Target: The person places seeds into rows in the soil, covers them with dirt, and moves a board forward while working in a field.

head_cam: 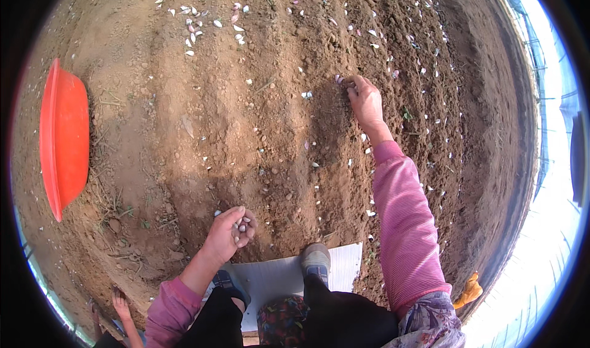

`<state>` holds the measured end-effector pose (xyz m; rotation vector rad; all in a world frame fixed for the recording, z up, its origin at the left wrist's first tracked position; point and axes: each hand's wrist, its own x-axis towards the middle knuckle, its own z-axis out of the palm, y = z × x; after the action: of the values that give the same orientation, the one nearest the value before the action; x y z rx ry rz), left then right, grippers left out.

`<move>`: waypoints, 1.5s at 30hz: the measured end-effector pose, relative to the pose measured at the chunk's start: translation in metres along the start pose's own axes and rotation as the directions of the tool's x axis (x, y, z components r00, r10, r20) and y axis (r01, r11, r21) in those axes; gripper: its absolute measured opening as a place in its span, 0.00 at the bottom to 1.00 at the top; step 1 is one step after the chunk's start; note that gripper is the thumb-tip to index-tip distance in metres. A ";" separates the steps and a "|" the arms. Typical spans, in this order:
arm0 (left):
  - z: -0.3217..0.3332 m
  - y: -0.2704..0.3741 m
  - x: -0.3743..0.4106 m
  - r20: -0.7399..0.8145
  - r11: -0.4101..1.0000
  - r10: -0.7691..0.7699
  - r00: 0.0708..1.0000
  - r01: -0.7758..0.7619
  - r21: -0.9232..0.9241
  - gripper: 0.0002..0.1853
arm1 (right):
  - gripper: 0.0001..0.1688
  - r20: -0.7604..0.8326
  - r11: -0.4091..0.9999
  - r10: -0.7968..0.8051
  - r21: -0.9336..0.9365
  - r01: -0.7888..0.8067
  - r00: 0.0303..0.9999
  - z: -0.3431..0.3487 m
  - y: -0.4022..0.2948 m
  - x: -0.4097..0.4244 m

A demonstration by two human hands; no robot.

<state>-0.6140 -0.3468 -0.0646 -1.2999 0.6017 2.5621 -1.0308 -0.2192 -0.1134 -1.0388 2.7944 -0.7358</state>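
Several garlic cloves (243,228) lie in my left hand (227,236), its fingers curled around them, held low over the soil near my knees. Farther out, my right hand (366,100) reaches down to the soil. At its fingertips is a purplish garlic clove (339,79), pinched between thumb and fingers close to the ground. Part of the right-hand fingers is hidden by the back of the hand. Loose garlic cloves (372,33) dot the tilled soil (281,131) in rough lines to the right, and a denser scatter of cloves (193,23) lies toward the far left.
An orange-red plastic basin (69,136) is at the left. My shoes (316,258) rest on a pale flat board (345,262). Another person's hand (120,304) shows at lower left. A yellow-orange object (469,291) lies at lower right, near plastic sheeting (548,200).
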 end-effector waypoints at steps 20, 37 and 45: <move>0.013 0.026 0.020 0.006 0.994 0.067 0.998 -0.066 -0.085 0.23 | 0.10 0.412 0.717 -0.075 0.655 -0.239 0.908 -0.015 -0.115 -0.054; 0.051 0.046 0.030 0.053 0.976 0.206 0.977 -0.210 0.064 0.08 | 0.10 0.482 0.753 -0.286 0.648 -0.117 0.828 -0.007 -0.168 -0.117; -0.004 0.054 -0.023 -0.147 0.973 0.202 0.968 -0.181 0.140 0.10 | 0.09 0.159 0.966 0.013 0.251 -0.053 0.987 0.006 -0.095 0.046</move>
<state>-0.6168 -0.3966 -0.0335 -1.4790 0.9479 2.5336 -1.0075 -0.3132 -0.0702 -0.9551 2.4980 -0.9364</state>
